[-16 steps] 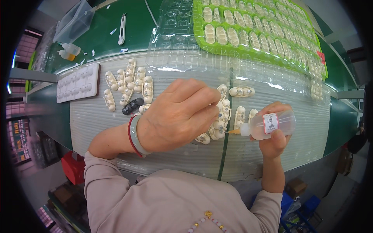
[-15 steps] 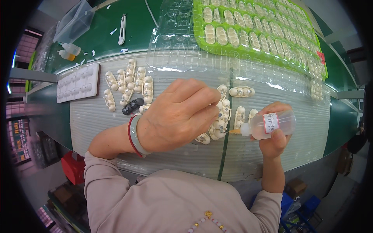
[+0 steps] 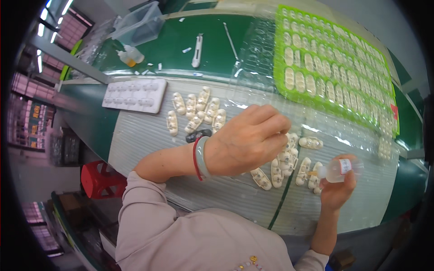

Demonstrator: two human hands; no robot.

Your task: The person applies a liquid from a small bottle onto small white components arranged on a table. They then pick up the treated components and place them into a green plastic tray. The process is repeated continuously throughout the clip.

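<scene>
My left hand (image 3: 246, 140) reaches across the ribbed clear mat (image 3: 144, 135), fingers curled down on a cluster of small white oval parts (image 3: 282, 165); whether it grips one is hidden. A green bangle and a red band sit on that wrist. My right hand (image 3: 337, 189) holds a small clear squeeze bottle (image 3: 337, 170) on its side, its nozzle pointing left at the white parts. A second group of white oval parts (image 3: 196, 113) lies to the left, with a dark part (image 3: 198, 135) beside it.
A bright green tray (image 3: 280, 67) filled with white parts lies at the back right. A white moulded tray (image 3: 133, 95) sits at the left. Farther back on the green surface are a clear plastic bin (image 3: 138, 25), a small bottle (image 3: 130, 56) and a white tool (image 3: 197, 45).
</scene>
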